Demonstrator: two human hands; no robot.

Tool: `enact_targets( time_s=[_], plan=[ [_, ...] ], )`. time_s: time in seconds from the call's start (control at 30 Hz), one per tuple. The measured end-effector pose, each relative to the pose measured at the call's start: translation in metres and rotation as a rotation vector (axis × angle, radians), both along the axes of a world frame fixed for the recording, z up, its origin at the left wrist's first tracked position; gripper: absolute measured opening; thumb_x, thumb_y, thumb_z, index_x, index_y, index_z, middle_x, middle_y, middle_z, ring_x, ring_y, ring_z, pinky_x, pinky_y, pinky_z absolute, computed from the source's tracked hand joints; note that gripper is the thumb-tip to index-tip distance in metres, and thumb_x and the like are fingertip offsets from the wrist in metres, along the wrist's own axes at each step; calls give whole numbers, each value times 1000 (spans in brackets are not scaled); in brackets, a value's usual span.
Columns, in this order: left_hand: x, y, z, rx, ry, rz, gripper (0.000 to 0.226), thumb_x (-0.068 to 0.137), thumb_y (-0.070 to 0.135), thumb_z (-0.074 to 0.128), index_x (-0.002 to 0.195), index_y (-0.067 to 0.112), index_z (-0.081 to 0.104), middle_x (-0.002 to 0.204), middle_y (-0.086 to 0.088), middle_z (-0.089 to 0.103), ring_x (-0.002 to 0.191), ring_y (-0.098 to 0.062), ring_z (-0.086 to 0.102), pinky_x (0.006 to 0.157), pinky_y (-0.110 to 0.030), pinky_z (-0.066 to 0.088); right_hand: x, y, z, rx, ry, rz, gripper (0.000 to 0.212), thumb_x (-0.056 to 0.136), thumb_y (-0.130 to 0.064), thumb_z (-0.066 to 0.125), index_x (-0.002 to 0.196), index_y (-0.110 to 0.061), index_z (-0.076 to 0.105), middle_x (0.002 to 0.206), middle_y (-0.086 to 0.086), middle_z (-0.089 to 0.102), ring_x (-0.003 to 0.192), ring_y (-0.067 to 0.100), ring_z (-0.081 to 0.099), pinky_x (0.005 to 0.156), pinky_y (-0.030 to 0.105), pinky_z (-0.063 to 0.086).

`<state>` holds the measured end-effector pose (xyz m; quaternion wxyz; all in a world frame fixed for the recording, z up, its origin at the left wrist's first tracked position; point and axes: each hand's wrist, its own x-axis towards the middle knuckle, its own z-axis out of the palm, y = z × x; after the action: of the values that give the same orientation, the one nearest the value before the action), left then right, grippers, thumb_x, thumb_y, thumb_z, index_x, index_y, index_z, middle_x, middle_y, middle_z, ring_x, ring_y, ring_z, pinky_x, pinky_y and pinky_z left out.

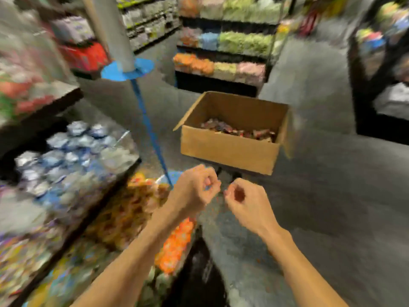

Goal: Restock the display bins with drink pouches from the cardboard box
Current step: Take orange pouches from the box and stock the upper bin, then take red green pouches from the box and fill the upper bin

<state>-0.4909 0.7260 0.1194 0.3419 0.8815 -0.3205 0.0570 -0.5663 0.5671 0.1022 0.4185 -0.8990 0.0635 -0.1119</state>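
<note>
Grey shop floor (321, 196) and blurred shelves (223, 41) lie all round. Fingers (209, 182) of the left hand (192, 192) are curled in, with nothing visible in them; the right hand (245, 204), just beside it at three o'clock, is curled likewise. At twelve o'clock from the hands the cardboard box (230, 151) stands open, drink pouches (239, 130) lying in its bottom. Display bins (124, 147) of silver and orange packs run from seven to ten o'clock.

Both bare forearms reach forward side by side, wrists slightly raised. The left hand (194, 189) and the right hand (245, 202) sit close together without touching, fingers curled toward the palms. Through the blur, neither seems to hold anything.
</note>
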Motion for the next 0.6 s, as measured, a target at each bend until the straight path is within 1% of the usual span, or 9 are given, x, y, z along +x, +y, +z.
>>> enact_targets(
  time_s=[0.03, 0.1, 0.2, 0.27, 0.33, 0.4, 0.47, 0.53, 0.6],
  plan=[
    [18, -29, -6, 2, 30, -35, 15, 81, 27, 63, 71, 15, 61, 65, 2, 53, 63, -12, 47, 60, -23, 34, 11, -27, -4, -8, 24, -34, 10, 81, -12, 67, 72, -13, 61, 64, -3, 59, 60, 12, 49, 60, 32, 38],
    [57, -75, -17, 56, 101, -70, 20, 81, 33, 57, 72, 16, 61, 68, 5, 54, 65, -14, 50, 63, -28, 41, 39, -71, -13, -29, 87, -70, 7, 84, -16, 65, 78, -16, 61, 74, -1, 64, 70, 16, 54, 64, 34, 40],
    [112, -128, -32, 150, 212, -59, 21, 80, 33, 54, 78, 16, 67, 77, -5, 67, 77, -27, 62, 69, -40, 51, 85, -122, -29, -52, 187, -84, 5, 90, -24, 63, 89, -19, 59, 86, -2, 63, 82, 18, 55, 69, 33, 40],
    [147, -159, -41, 193, 266, -67, 12, 83, 23, 61, 83, 15, 70, 86, -5, 71, 84, -28, 65, 72, -38, 52, 117, -150, -40, -23, 231, -104, 12, 91, -25, 62, 99, -16, 61, 91, 0, 64, 86, 20, 58, 75, 35, 47],
    [185, -187, -53, 232, 315, -64, 5, 85, 14, 66, 88, 13, 70, 89, -5, 71, 87, -28, 65, 71, -31, 48, 151, -178, -53, 35, 299, -137, 19, 93, -26, 61, 108, -15, 59, 96, 1, 63, 89, 21, 59, 79, 35, 49],
    [227, -217, -73, 258, 388, -45, 8, 86, 14, 67, 94, 14, 70, 93, -6, 71, 91, -26, 65, 72, -27, 45, 186, -206, -66, 83, 358, -190, 24, 93, -27, 62, 114, -16, 57, 101, 2, 62, 93, 20, 59, 81, 33, 49],
    [270, -249, -96, 234, 501, -1, 17, 87, 16, 69, 103, 12, 70, 103, -9, 72, 100, -26, 66, 82, -29, 51, 224, -233, -81, 99, 395, -236, 25, 93, -27, 62, 115, -16, 56, 104, 2, 62, 97, 21, 59, 84, 34, 49],
    [312, -277, -123, 232, 608, 8, 27, 90, 16, 67, 116, 8, 67, 113, -11, 68, 110, -27, 63, 91, -31, 49, 265, -259, -100, 119, 451, -259, 25, 93, -27, 62, 115, -16, 57, 105, 2, 62, 99, 22, 58, 84, 34, 48],
    [353, -301, -153, 292, 651, -13, 30, 92, 20, 63, 120, 12, 65, 118, -8, 67, 113, -25, 61, 90, -29, 47, 307, -281, -124, 147, 519, -293, 25, 92, -27, 63, 115, -17, 58, 105, 1, 62, 102, 22, 57, 82, 33, 46]
  ],
)
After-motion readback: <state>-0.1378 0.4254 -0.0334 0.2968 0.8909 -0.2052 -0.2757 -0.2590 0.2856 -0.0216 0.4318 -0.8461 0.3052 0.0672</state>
